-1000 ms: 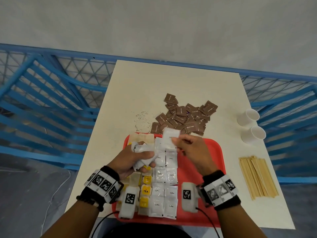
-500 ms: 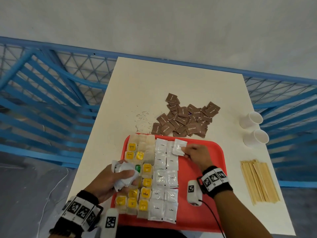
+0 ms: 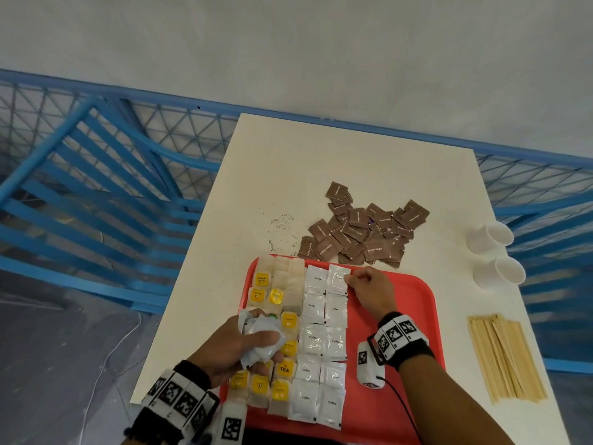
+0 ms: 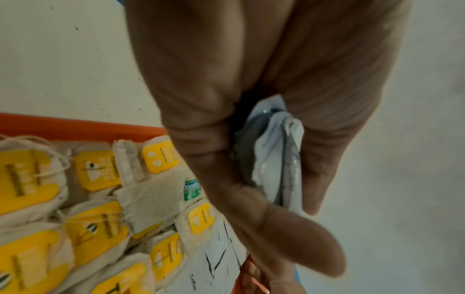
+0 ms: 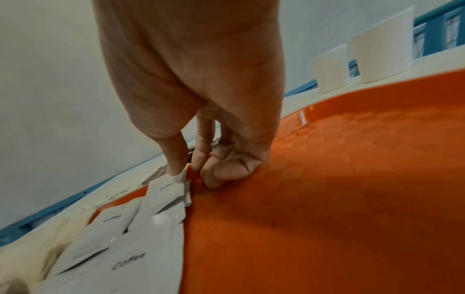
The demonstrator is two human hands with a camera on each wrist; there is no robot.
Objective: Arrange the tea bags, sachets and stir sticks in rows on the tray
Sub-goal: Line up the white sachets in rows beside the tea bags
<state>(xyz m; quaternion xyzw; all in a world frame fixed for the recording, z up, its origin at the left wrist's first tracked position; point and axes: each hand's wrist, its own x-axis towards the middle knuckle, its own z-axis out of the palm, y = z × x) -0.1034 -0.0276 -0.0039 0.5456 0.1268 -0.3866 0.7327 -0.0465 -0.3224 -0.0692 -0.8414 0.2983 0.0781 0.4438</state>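
A red tray [image 3: 401, 316] holds yellow-tagged tea bags [image 3: 260, 385] in columns on its left side and white coffee sachets [image 3: 313, 340] in two columns beside them. My right hand [image 3: 369, 289] pinches the right edge of the top white sachet [image 3: 337, 279] of the second column, which lies flat on the tray [image 5: 327, 199]; thumb and forefinger hold that sachet [image 5: 167, 190] at its corner. My left hand [image 3: 244, 345] grips a bunch of white sachets [image 3: 261, 340] above the tea bags [image 4: 98, 169], and the bunch [image 4: 271, 165] sits between its fingers and thumb.
A heap of brown sugar sachets [image 3: 362, 229] lies on the white table [image 3: 353, 168] beyond the tray. Wooden stir sticks [image 3: 503, 356] lie to the tray's right. Two white cups [image 3: 494, 252] lie on their sides at the right edge. Blue railing surrounds the table.
My right hand carried one white sachet to the top of the second column and laid it flat. My left hand drew back toward me with its bunch.
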